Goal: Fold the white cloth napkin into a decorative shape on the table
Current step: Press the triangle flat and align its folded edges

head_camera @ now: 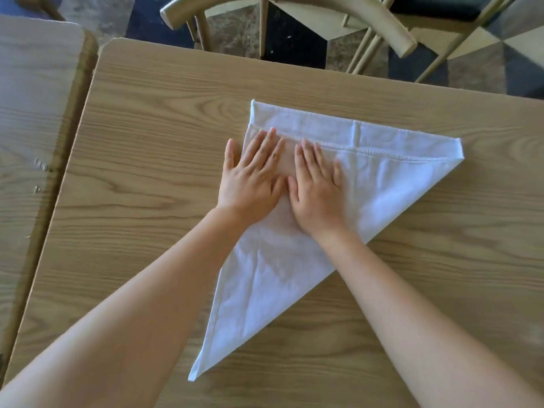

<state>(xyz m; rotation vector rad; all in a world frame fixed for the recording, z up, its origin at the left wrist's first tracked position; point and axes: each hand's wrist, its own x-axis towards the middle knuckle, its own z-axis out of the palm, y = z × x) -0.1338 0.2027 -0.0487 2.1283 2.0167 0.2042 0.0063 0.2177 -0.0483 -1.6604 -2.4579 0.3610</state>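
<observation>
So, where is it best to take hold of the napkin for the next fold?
Probably the free right corner of the white napkin, pinched from the right. It lies flat and pointed, clear of both hands, left and right, which press the middle.

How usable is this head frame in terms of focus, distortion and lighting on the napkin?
Head view: both hands, left hand and right hand, and the napkin are fairly sharp; wide-angle bending curves the table edges; light is soft, with faint shadows and no glare; the chair looks softer.

The hands (282, 184) hide the napkin's (397, 184) middle (chair (294, 13) cut off at the top edge).
</observation>
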